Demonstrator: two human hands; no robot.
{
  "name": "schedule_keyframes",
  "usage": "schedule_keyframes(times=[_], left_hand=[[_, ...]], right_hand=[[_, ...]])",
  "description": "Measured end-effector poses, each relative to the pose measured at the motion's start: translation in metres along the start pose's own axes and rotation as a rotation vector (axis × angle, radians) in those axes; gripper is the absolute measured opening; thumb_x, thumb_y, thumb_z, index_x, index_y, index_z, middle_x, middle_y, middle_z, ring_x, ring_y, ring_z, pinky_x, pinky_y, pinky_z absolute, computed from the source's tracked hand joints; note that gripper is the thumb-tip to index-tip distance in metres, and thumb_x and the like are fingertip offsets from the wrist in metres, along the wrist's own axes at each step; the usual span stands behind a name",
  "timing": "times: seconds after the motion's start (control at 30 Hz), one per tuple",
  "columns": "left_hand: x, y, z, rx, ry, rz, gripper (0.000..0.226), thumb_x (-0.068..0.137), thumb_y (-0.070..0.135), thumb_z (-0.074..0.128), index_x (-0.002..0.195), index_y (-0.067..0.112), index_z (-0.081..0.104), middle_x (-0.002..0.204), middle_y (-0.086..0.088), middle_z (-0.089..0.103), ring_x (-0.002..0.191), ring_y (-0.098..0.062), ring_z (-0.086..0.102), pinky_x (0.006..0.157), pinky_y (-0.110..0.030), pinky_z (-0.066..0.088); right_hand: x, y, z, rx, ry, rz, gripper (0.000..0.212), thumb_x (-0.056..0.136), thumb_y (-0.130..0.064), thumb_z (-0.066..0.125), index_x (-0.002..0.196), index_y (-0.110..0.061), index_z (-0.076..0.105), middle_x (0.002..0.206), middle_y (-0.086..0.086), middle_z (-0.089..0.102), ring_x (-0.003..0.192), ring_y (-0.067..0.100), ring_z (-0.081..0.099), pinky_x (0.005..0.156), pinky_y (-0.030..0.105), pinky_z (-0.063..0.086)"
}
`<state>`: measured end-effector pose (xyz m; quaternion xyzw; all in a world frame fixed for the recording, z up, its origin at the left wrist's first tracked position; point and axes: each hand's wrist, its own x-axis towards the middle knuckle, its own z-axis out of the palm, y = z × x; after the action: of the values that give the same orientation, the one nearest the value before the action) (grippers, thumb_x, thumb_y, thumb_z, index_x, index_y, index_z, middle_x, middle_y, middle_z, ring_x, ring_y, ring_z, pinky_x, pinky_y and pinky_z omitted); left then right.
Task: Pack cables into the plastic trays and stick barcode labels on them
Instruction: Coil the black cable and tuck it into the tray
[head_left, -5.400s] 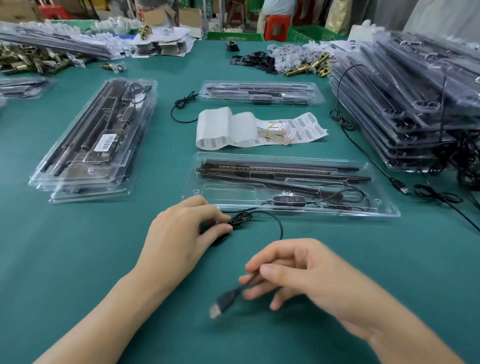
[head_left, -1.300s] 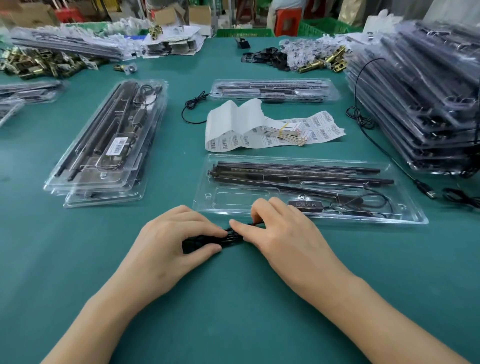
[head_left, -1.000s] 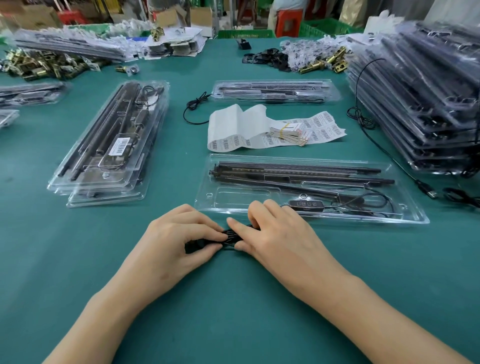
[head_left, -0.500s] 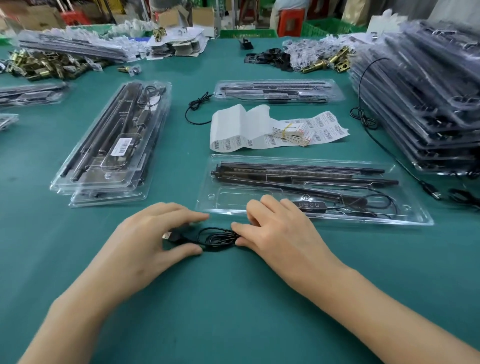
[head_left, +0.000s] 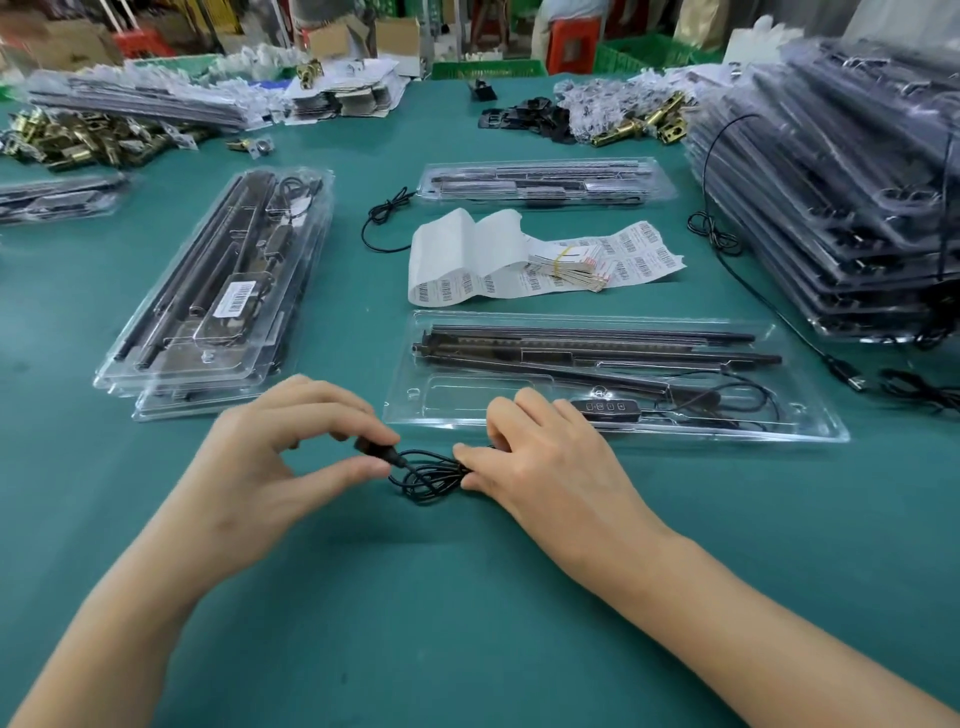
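Packed trays (head_left: 218, 291): on our far left, stacked; the top one already carries a barcode label.
Left hand (head_left: 270, 467): thumb and forefinger pinch the plug (head_left: 375, 448); the other fingers arch loosely above and hold nothing.
Cable (head_left: 431, 475): thin black loops gathered into a small bundle. It lies on the table (head_left: 467, 623) between our hands, just in front of the tray and not yet in it.
Right hand (head_left: 556, 467): thumb and fingertips pinch the right end of the bundle; the rest of the hand lies low by the tray's near rim.
Cable's far end: hidden under our right hand. It probably runs to the controller (head_left: 602, 406), but we cannot tell.
Tray (head_left: 467, 397): open, with rods along the back and the controller at the near side. We judge the bare pocket at its left is meant for the bundle.
Handling: the cable is light, limp and springy, so we expect the loops to spread once we let go. We should grip across all the loops at mid-bundle and not drag it by the plug. The thin clear tray will likely flex and slide.
Labels (head_left: 519, 260): a strip lies just behind the tray.
Stack (head_left: 857, 197): on our far right, more trays with loose cables trailing out.
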<state>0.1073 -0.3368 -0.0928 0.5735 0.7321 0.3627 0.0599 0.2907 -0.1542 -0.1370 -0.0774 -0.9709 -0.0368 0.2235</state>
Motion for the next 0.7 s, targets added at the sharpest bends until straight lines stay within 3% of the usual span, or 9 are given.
schedule_keyframes(times=[0.13,0.23,0.4,0.53,0.7], left_hand=[[0.016,0.012,0.015,0.005,-0.098,0.031,0.012,0.087,0.028,0.079,0.098,0.033,0.079,0.108,0.017,0.072,0.091,-0.011,0.068,0.077,-0.011,0.041],[0.020,0.016,0.018,0.000,-0.105,0.041,0.021,0.092,0.011,0.074,0.103,0.027,0.081,0.111,0.019,0.073,0.102,-0.008,0.070,0.089,-0.014,0.047],[0.014,0.029,0.036,-0.055,0.058,-0.056,0.014,0.080,0.034,0.087,0.091,0.030,0.081,0.105,0.021,0.074,0.099,-0.004,0.071,0.092,-0.011,0.046],[0.012,0.029,0.045,-0.022,0.099,-0.022,0.023,0.081,0.016,0.084,0.102,0.025,0.080,0.112,0.020,0.073,0.106,-0.002,0.069,0.097,-0.013,0.047],[0.011,0.018,0.041,-0.049,0.055,0.031,0.023,0.082,0.012,0.081,0.103,0.023,0.080,0.100,0.016,0.074,0.093,-0.007,0.073,0.087,-0.017,0.053]], right_hand=[[0.000,0.001,0.000,0.031,0.006,0.009,0.019,0.098,-0.038,0.066,0.092,-0.021,0.073,0.085,-0.001,0.043,0.081,0.020,0.041,0.067,0.030,0.028],[0.000,0.001,0.001,0.035,0.024,0.015,0.018,0.094,-0.038,0.070,0.095,-0.021,0.076,0.085,0.000,0.044,0.081,0.022,0.043,0.067,0.031,0.025],[0.000,0.001,0.002,0.060,0.044,0.017,0.017,0.092,-0.039,0.072,0.097,-0.023,0.076,0.085,-0.001,0.039,0.083,0.021,0.038,0.067,0.032,0.024],[-0.001,0.002,0.003,0.073,0.008,0.001,0.016,0.093,-0.038,0.072,0.101,-0.025,0.077,0.078,-0.002,0.043,0.076,0.021,0.046,0.064,0.031,0.025],[0.000,0.005,-0.001,0.152,-0.025,0.001,0.009,0.092,-0.028,0.076,0.096,-0.020,0.076,0.076,0.001,0.046,0.071,0.022,0.046,0.057,0.032,0.027]])
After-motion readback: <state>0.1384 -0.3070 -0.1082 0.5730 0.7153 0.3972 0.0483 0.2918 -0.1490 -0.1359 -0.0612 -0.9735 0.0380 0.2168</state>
